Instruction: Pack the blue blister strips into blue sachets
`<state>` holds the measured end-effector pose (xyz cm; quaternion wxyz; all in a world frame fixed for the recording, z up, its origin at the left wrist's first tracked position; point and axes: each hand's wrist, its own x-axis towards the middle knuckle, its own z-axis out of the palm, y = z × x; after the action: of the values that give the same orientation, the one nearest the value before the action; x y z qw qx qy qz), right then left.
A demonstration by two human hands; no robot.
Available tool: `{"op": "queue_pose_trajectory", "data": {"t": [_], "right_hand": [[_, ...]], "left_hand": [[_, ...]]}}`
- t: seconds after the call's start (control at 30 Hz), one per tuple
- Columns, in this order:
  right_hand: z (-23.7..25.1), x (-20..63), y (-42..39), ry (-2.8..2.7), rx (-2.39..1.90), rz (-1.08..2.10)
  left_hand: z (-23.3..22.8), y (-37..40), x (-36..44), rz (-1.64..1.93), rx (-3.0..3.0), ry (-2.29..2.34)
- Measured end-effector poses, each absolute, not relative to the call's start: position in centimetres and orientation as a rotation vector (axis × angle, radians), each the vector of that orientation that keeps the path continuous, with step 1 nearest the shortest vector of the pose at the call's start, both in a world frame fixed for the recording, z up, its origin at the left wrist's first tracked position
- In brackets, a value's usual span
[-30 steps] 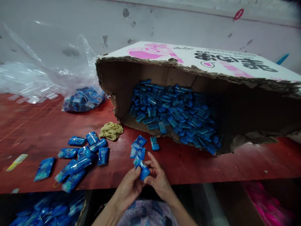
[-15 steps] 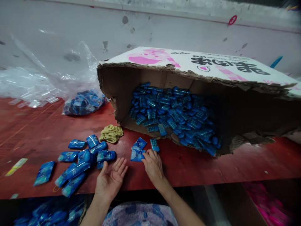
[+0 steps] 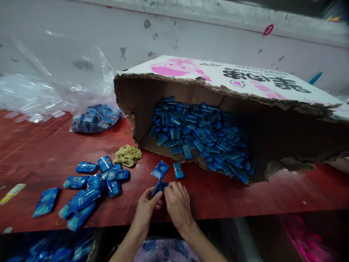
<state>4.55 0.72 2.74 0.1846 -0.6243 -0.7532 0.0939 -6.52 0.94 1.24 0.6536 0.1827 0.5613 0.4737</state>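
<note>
Red surface [image 3: 231,200] under a scuffed pale wall, and both hands meet near its front edge! Left hand [image 3: 147,202] has a blue packet [image 3: 157,187] pinched between thumb and fingers; right hand [image 3: 177,203] is curled in at the packet's right end, though whether it grips or merely touches is hidden. Flat on the surface just beyond lies a printed sachet [image 3: 160,170], with a dotted blue piece [image 3: 178,170] beside it. That packet looks light, its film thin and glossy: probably slippery, quick to crinkle, unlikely to shatter but perhaps easily torn. Best hold, I'd judge, is thumb and finger at the rim, lightly, without squashing the middle. Off left, a heap of shiny filled packets [image 3: 91,185]; behind, the torn carton [image 3: 125,91] gapes, loaded with blue pieces [image 3: 201,134].
</note>
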Motion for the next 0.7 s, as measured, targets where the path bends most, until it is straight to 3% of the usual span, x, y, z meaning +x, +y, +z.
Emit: {"op": "queue_pose_trajectory", "data": {"t": [0.13,0.33,0.7], "right_hand": [[2.6,4.8,0.7,-1.85,-1.657,0.519],[0.3,4.7,1.8,-1.26,-1.523,1.243],[0.1,3.2,1.3,-1.239,-1.608,1.118]], "left_hand": [[1.1,1.2,-6.5,1.078,0.282,1.207],[0.7,0.8,-6.5,1.083,0.256,1.178],[1.1,1.2,-4.7,1.218,0.198,1.212]]}}
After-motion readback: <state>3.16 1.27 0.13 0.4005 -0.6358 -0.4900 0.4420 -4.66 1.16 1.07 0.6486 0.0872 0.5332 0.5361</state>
